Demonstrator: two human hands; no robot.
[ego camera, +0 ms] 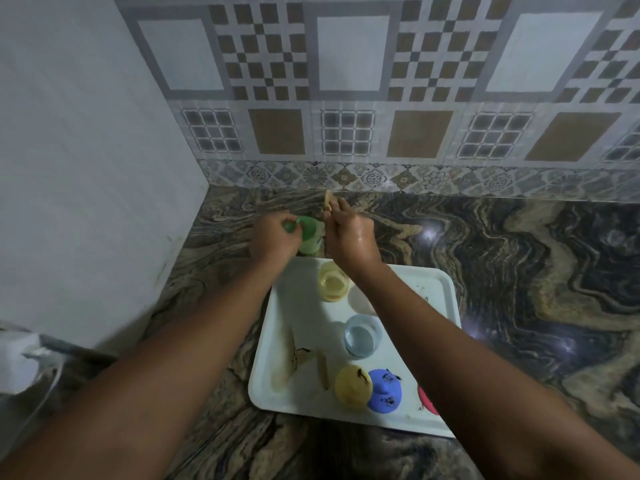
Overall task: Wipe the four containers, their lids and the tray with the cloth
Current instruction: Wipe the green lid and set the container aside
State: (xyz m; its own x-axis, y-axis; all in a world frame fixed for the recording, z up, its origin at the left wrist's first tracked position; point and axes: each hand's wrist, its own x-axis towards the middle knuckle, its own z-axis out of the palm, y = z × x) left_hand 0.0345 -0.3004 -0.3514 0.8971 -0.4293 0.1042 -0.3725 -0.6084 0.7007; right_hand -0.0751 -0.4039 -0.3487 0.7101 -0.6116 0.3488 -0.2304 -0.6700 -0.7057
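My left hand (273, 239) pinches a dark green piece, apparently the green lid (289, 227), right beside the pale green container (311, 241), which stands on the counter just beyond the tray. My right hand (349, 237) grips a small yellowish cloth (327, 201) above that container. The white tray (433, 285) holds a yellow container (333, 281), a blue container (363, 336) and a pale one (360, 299) partly hidden by my right arm. Along its near edge lie a yellow lid (353, 388), a blue lid (384, 391) and a red lid (426, 398), half hidden by my forearm.
Brown stains and streaks (298, 358) mark the tray's left half. The marble counter (519, 271) runs to the right, with a tiled wall (346, 133) behind and a plain wall (86, 168) on the left. A white object (17, 362) sits at the lower left.
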